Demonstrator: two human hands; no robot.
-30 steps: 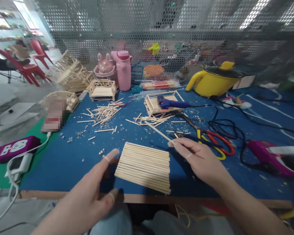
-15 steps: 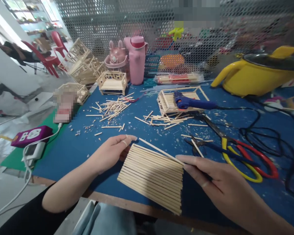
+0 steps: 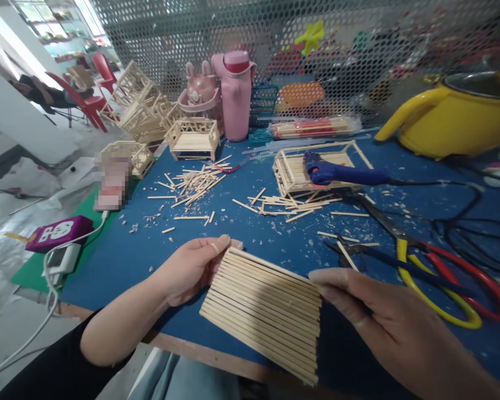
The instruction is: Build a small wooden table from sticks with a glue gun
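**Pinching a stick panel [image 3: 260, 319] at both far corners**

Far off to the panel's left, beyond the tabletop [image 3: 120, 283]: red chairs [image 3: 77, 100]. Nearer, left of the panel and on a green mat [image 3: 29, 269], a purple case [image 3: 60, 233] with a white plug [image 3: 64, 258] just beside. Past these, a phone [image 3: 114, 183], partly masked by pixels, with a white cable at its near end.

At the panel's far left corner, the left hand [image 3: 191, 269], clamped there with thumb and fingers. Beyond that corner, a heap of cut sticks [image 3: 198, 186], then a miniature bench [image 3: 194, 141] and, farther back, a pink bottle [image 3: 236, 103].

In the middle, the panel itself: pale sticks side by side, slanting down to the right, over the tabletop's near edge. Cannot tell whether lifted clear or resting. Along its far edge, an edge stick [image 3: 270, 265], touching or just beside; hard to tell.

Beyond the panel to the right, a stick frame [image 3: 289, 183] with a blue corded tool [image 3: 350, 174] lying on top. At the far right corner, the right hand [image 3: 379, 305], thumb and finger pressed together on the end of the edge stick. Well right of the panel, cutting tools [image 3: 379, 214] with red, yellow and blue handles; farther back, a yellow pot [image 3: 454, 125].
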